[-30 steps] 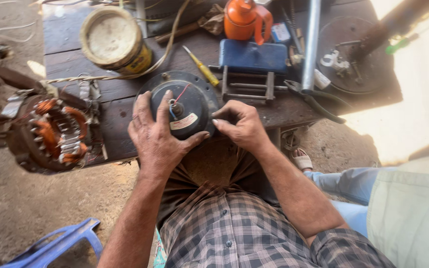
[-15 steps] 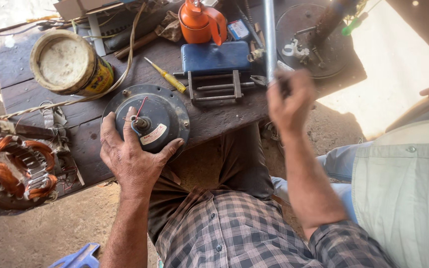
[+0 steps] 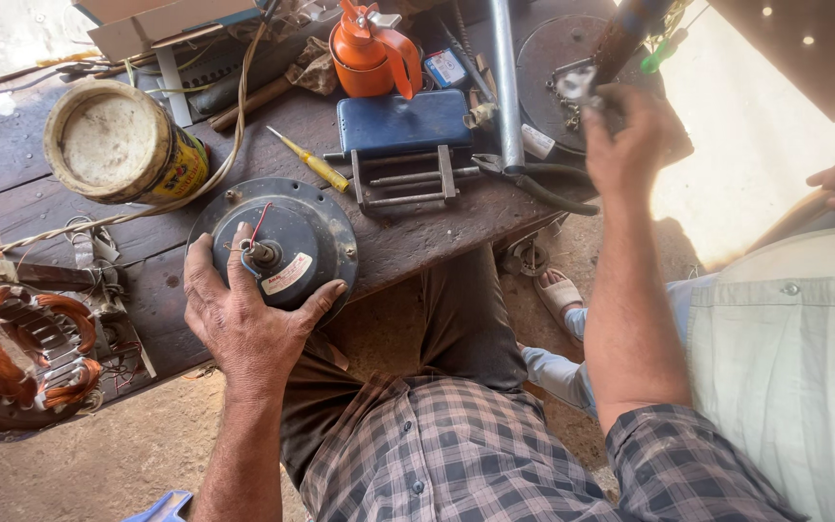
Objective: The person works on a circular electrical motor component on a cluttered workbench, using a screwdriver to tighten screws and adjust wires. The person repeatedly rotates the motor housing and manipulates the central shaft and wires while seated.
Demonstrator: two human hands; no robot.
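Yellow-labelled tin (image 3: 123, 145) at left; red-white sticker (image 3: 287, 274) on motor housing (image 3: 316, 227).

floor: bare sandy ground (image 3: 79, 474) | furniture: dark worn wooden bench (image 3: 417, 232) | light: harsh sun at right
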